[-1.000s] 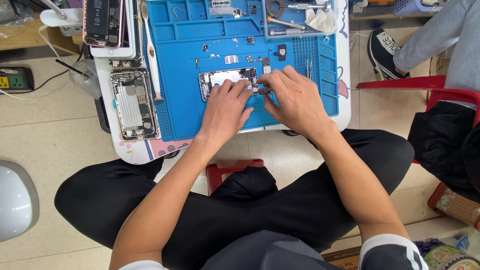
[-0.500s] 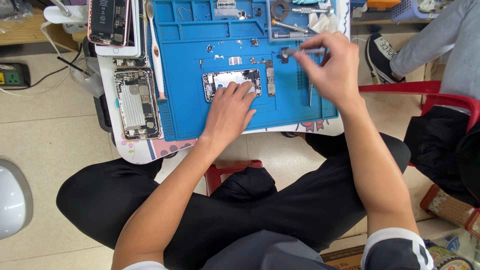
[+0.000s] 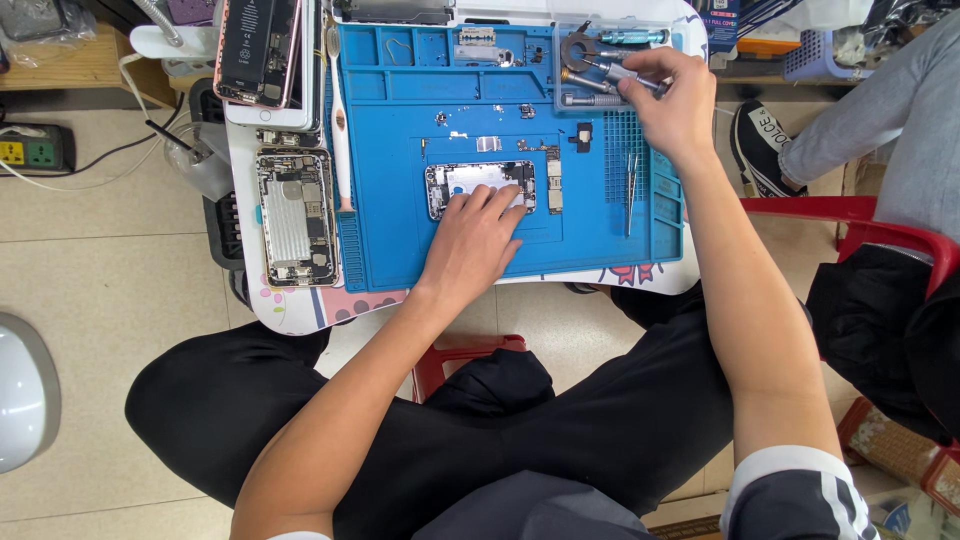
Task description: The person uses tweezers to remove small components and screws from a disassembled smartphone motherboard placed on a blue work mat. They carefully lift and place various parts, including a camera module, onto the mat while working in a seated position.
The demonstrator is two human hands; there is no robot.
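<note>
Pinching a slim metal screwdriver (image 3: 628, 76) in my right hand (image 3: 678, 110) at one o'clock while my left hand (image 3: 472, 245) rests flat, fingers spread, on the opened phone (image 3: 480, 186) mid-mat, I could nudge its loose screws (image 3: 440, 119) astray.

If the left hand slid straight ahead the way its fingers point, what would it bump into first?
The left hand already lies with its fingers on the opened phone. Further ahead, it would probably meet the small loose parts on the blue mat.
</note>
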